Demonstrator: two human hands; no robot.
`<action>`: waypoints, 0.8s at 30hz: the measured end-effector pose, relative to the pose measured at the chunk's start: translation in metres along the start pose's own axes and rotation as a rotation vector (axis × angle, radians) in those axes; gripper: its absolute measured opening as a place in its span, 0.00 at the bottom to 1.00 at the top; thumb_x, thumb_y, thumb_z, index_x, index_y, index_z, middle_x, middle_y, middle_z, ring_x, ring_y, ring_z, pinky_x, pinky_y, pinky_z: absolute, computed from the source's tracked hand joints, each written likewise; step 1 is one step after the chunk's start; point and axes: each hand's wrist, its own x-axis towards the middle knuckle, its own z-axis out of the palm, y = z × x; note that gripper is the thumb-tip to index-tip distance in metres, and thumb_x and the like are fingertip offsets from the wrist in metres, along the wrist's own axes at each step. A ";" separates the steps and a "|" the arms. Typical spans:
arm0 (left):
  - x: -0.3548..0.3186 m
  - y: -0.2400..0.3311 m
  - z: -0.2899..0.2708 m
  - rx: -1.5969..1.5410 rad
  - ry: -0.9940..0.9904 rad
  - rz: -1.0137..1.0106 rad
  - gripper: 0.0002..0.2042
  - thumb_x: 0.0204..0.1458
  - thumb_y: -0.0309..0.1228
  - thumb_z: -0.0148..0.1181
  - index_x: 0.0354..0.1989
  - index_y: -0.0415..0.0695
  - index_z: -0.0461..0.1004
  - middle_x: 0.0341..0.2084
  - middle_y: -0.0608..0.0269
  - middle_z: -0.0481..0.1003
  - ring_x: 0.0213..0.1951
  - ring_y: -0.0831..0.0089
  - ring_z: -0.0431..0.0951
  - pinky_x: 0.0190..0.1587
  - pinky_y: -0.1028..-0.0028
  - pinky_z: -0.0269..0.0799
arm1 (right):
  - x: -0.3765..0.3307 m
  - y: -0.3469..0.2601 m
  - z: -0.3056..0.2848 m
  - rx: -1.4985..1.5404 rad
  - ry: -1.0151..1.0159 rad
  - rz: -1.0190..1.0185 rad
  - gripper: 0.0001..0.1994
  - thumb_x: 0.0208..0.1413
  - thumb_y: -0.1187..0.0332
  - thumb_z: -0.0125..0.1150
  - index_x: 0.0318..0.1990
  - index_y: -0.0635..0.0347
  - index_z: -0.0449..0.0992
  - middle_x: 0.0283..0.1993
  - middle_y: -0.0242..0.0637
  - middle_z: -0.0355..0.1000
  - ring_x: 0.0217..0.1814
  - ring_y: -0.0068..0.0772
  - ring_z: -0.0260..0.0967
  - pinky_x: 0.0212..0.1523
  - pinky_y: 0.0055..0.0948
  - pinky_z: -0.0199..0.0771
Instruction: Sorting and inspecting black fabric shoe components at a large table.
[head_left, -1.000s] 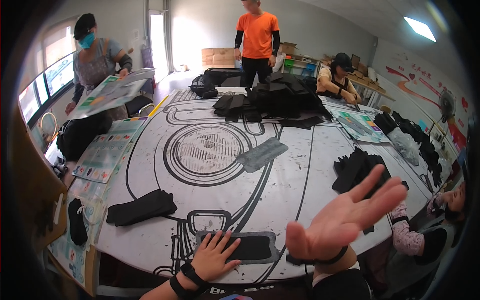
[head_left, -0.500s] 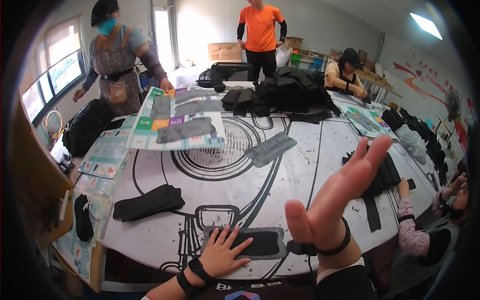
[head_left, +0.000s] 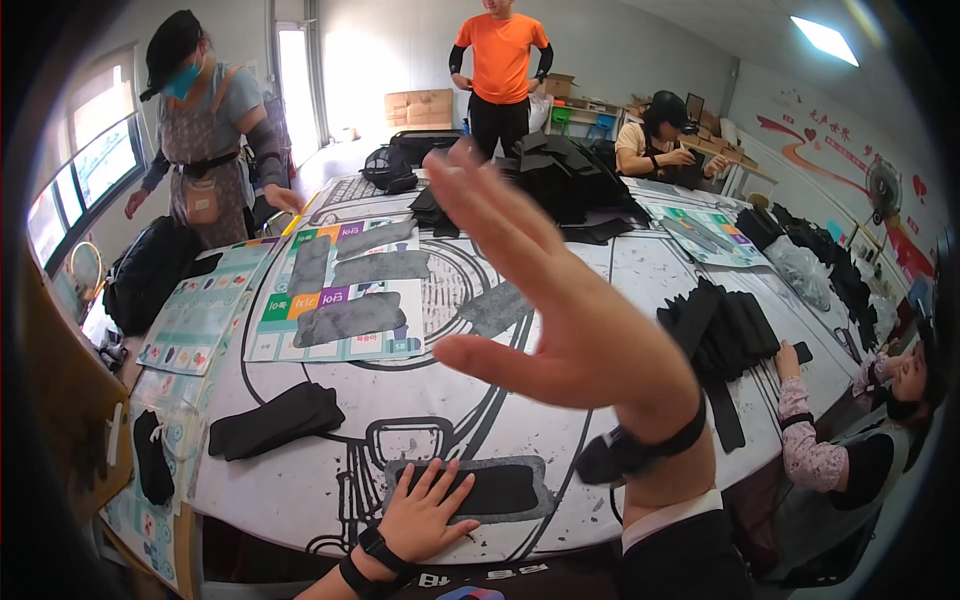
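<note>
My left hand lies flat with spread fingers on the left end of a black rectangular fabric piece. That piece rests on a larger grey, fuzzy-looking sheet near the table's front edge. Raised above the table, my right hand holds nothing; its fingers are stretched out and the thumb stands apart. Behind it, another grey piece is partly hidden. Left of my right hand, a printed board carries several grey pieces. A black folded fabric bundle sits left of my left hand.
The white table cover has black line drawings. Black fabric is piled at the far side and stacked at right. A co-worker at left touches the printed board's far edge. Other people stand or sit around the table.
My right hand has swung up and to the left. The co-worker has lowered the printed board onto the table. My left hand stays on the black piece.
</note>
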 end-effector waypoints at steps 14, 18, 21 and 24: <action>0.017 -0.003 -0.003 -0.119 -0.069 0.005 0.33 0.51 0.51 0.49 0.61 0.44 0.57 0.62 0.54 0.55 0.64 0.57 0.53 0.63 0.52 0.41 | -0.163 -0.009 0.080 -0.085 -0.945 0.507 0.22 0.46 0.70 0.54 0.52 0.54 0.70 0.14 0.38 0.66 0.17 0.44 0.67 0.19 0.42 0.65; 0.014 -0.007 -0.011 -0.086 -0.081 -0.026 0.33 0.51 0.51 0.49 0.62 0.44 0.57 0.62 0.55 0.55 0.64 0.57 0.52 0.64 0.52 0.40 | -0.169 -0.019 0.072 -0.088 -0.637 0.493 0.32 0.45 0.60 0.60 0.58 0.64 0.61 0.36 0.48 0.69 0.37 0.47 0.69 0.37 0.37 0.70; 0.008 -0.010 -0.009 -0.089 -0.119 -0.042 0.33 0.51 0.51 0.49 0.62 0.45 0.57 0.62 0.54 0.55 0.63 0.57 0.53 0.63 0.52 0.41 | -0.186 -0.044 0.063 -0.255 0.022 0.339 0.53 0.36 0.51 0.72 0.63 0.73 0.46 0.51 0.50 0.59 0.51 0.48 0.60 0.54 0.35 0.62; 0.024 0.003 0.002 -0.113 -0.039 0.054 0.31 0.51 0.53 0.48 0.59 0.46 0.61 0.60 0.55 0.59 0.61 0.58 0.57 0.61 0.50 0.45 | -0.222 -0.059 0.054 -0.240 0.599 0.020 0.53 0.31 0.53 0.77 0.62 0.62 0.49 0.53 0.39 0.53 0.50 0.36 0.59 0.52 0.29 0.64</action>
